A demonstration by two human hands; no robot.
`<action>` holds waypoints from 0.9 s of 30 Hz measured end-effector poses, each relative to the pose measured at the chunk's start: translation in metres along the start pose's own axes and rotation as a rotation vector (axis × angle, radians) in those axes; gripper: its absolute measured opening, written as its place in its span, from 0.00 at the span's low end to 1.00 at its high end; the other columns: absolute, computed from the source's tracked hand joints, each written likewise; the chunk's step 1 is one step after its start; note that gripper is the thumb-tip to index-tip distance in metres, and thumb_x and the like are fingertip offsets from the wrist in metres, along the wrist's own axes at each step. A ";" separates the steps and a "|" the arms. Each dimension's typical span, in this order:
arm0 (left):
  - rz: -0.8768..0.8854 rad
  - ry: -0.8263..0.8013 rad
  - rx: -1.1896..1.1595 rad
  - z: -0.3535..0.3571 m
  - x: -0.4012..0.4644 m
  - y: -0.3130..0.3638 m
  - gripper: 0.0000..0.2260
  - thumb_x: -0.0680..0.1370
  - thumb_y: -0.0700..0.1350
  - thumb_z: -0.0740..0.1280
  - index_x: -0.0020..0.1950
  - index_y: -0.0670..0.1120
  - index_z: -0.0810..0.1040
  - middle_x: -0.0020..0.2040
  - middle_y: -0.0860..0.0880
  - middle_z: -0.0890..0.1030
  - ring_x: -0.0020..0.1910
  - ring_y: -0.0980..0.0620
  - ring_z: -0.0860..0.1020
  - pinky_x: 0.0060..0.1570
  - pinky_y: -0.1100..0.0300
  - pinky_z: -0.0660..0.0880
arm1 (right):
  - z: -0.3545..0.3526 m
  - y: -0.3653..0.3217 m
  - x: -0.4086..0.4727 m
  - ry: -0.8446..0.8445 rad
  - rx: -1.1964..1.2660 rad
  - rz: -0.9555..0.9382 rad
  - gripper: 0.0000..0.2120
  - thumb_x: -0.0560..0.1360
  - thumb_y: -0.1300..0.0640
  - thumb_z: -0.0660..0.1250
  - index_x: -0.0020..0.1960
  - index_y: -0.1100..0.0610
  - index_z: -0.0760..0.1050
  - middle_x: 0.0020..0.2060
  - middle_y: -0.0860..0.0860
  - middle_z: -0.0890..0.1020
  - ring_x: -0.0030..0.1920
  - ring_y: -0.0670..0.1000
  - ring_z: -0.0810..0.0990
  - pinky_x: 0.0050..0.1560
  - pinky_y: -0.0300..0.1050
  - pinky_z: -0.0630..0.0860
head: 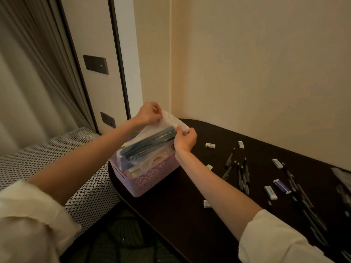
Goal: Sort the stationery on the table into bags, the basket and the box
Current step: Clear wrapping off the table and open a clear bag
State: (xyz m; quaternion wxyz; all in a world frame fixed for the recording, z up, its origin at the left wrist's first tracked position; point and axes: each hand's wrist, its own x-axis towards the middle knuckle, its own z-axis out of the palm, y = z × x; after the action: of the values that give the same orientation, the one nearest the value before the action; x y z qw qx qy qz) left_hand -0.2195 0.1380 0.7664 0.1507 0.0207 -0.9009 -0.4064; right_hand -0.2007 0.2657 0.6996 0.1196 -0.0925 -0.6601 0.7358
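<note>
Head view: left hand (150, 112) and right hand (185, 139) pinched the top edge of clear bag (152, 143) of blue pens over lilac basket (152, 175). Likely sealing; next, lower it in. Erasers, pens waited on surface (190, 202).

The pens (311, 215) at the right run off the edge, the bag (152, 143) hides what is inside the basket (152, 179), and both elbows are cut off.

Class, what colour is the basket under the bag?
Pale lilac basket, perforated sides; seen in the head view.
</note>
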 end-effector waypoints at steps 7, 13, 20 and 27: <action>0.024 -0.329 0.159 -0.017 -0.021 0.001 0.21 0.72 0.44 0.76 0.61 0.44 0.74 0.60 0.48 0.72 0.58 0.48 0.73 0.54 0.59 0.70 | -0.004 0.014 -0.001 -0.034 0.022 0.097 0.15 0.79 0.59 0.64 0.37 0.56 0.62 0.36 0.51 0.68 0.34 0.48 0.68 0.40 0.43 0.70; 0.093 -0.551 0.448 -0.016 -0.053 -0.025 0.45 0.64 0.43 0.81 0.71 0.43 0.56 0.65 0.50 0.60 0.61 0.52 0.70 0.58 0.61 0.72 | -0.009 0.016 -0.005 -0.155 -0.114 0.040 0.16 0.79 0.60 0.63 0.36 0.55 0.61 0.34 0.50 0.65 0.33 0.47 0.63 0.34 0.38 0.64; 0.136 -0.538 0.515 -0.017 -0.065 -0.036 0.40 0.68 0.38 0.77 0.73 0.42 0.57 0.69 0.46 0.58 0.61 0.51 0.68 0.54 0.63 0.72 | -0.024 0.004 0.004 -0.390 -0.538 -0.188 0.16 0.75 0.60 0.64 0.31 0.56 0.64 0.30 0.49 0.68 0.34 0.49 0.69 0.36 0.44 0.64; 0.097 -0.582 0.746 -0.002 -0.065 -0.026 0.33 0.75 0.44 0.70 0.77 0.42 0.59 0.72 0.41 0.57 0.71 0.41 0.60 0.70 0.53 0.61 | -0.031 0.011 0.009 -0.342 -0.990 -0.200 0.17 0.76 0.52 0.63 0.59 0.61 0.76 0.64 0.59 0.69 0.68 0.61 0.61 0.67 0.55 0.62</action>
State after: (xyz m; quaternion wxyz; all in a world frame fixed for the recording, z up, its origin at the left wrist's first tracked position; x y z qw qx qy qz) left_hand -0.1595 0.1296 0.7315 -0.1070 -0.0836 -0.9901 -0.0366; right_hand -0.2011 0.2971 0.6854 0.0218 0.0467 -0.9439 0.3261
